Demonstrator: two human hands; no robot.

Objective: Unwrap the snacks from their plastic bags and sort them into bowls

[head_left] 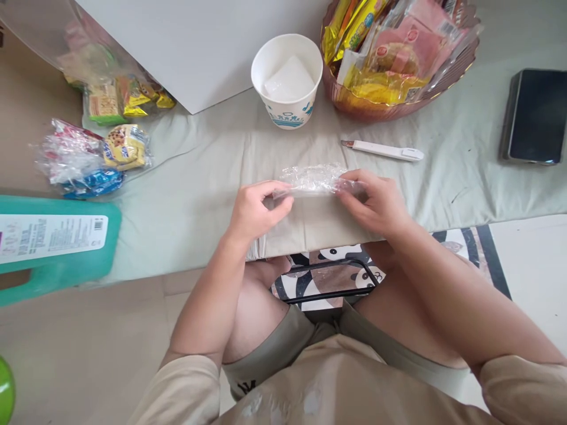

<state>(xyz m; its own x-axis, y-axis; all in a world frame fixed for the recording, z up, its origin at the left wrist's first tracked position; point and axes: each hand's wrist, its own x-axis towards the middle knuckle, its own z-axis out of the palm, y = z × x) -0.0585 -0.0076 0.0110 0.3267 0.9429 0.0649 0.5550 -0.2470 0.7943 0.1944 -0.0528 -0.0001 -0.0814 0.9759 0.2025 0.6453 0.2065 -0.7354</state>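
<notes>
A crinkled clear plastic wrapper [310, 179] stretches between my two hands, just above the near part of the cloth-covered table. My left hand [257, 209] pinches its left end between thumb and fingers. At the opposite end, my right hand [374, 200] grips it the same way. Whether anything lies inside the plastic, I cannot tell. Beyond it stands a white paper cup [287, 115] with blue-green print and something white inside. A white utility knife [383, 150] lies on the cloth to the right of the cup.
A ribbed pink bowl [398, 112] of packaged snacks stands behind the knife. At far right rests a black phone [537, 115]. Bagged snacks [95, 156] and a green bottle [113, 236] lie on the left. A large white box [190, 53] stands at the back.
</notes>
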